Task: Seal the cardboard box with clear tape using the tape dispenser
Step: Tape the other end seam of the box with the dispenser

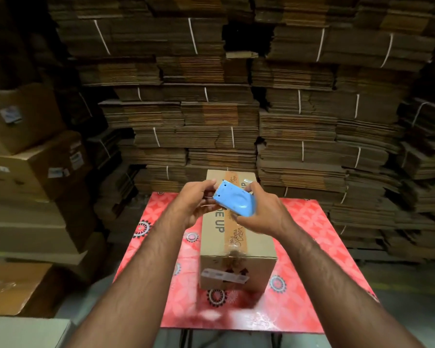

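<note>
Right hand [258, 214] grips blue tape dispenser [236, 200] above closed cardboard box [236, 247].

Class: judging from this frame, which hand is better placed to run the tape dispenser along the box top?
Right hand: it already grips the blue tape dispenser above the cardboard box; the left hand only touches its toothed end.

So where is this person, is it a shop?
More likely a warehouse or packing room than a shop. Tied bundles of flattened cardboard rise like a wall, filled cartons are stacked at the left, and one cardboard box sits on a red table.
</note>
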Tool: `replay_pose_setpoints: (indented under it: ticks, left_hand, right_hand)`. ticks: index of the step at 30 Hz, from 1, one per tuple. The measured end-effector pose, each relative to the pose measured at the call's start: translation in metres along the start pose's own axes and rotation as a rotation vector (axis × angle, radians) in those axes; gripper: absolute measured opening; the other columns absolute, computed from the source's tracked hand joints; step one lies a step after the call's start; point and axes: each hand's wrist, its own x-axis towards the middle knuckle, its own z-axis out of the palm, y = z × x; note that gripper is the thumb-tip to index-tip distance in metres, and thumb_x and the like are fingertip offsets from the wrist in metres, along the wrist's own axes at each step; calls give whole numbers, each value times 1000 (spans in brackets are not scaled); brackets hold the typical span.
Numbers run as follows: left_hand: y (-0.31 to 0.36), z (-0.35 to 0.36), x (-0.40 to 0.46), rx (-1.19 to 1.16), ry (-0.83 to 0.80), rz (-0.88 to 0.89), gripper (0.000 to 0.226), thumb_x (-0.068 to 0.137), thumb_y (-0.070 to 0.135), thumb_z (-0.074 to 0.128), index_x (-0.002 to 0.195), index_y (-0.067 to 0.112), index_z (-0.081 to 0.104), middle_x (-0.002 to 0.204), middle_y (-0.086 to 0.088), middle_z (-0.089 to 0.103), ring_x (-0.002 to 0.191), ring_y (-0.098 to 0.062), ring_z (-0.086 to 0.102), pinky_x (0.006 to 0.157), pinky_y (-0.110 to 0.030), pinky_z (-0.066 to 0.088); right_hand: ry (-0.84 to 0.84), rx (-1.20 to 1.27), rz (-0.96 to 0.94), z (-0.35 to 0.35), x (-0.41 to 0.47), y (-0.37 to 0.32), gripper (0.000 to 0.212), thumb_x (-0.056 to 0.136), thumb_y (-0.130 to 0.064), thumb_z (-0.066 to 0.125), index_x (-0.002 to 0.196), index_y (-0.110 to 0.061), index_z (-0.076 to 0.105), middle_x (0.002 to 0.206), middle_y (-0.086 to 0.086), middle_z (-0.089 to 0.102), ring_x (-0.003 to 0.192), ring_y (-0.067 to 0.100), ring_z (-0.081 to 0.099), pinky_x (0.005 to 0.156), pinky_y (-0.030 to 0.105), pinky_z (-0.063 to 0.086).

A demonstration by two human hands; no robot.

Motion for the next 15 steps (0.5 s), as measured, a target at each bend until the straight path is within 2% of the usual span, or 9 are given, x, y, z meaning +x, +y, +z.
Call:
replay_pose_setpoints:
  ticks: [4, 7, 11, 15]
  left_hand:
    - [-5, -12, 6, -26, -4, -28, 10, 87, 14, 69, 89, 6, 74, 76, -7, 71, 65, -17, 68, 70, -33, 60]
    - [-10, -15, 10, -29, 20, -49, 14, 82, 7, 72, 94, 1, 75, 80, -10, 71, 71, -21, 68, 71, -32, 59]
    - [-15, -15, 10, -15, 24, -91, 14, 81, 5, 73, 94, 0, 74, 73, -9, 72, 69, -20, 66, 58, -25, 58]
    - [-19, -11, 10, -22, 58, -117, 11, 83, 5, 71, 93, 0, 74, 72, -9, 73, 61, -15, 64, 53, -22, 56]
  right_hand:
    - [-11, -49, -24, 5, 1, -10, 59, 67, -57, 72, 112, -38, 39, 83, -11, 62, 75, 18, 63, 62, 34, 54]
    - [4, -161, -64, 6, -1, -15, 62, 67, -57, 70, 118, -38, 39, 86, -15, 57, 78, 18, 60, 58, 29, 43]
    - [-17, -199, -97, 6, -3, -13, 64, 70, -58, 70, 122, -35, 42, 87, -12, 57, 75, 18, 57, 58, 27, 39]
    - [-27, -172, -154, 8, -2, -4, 64, 72, -59, 70, 122, -28, 47, 97, -3, 67, 77, 20, 57, 58, 27, 37]
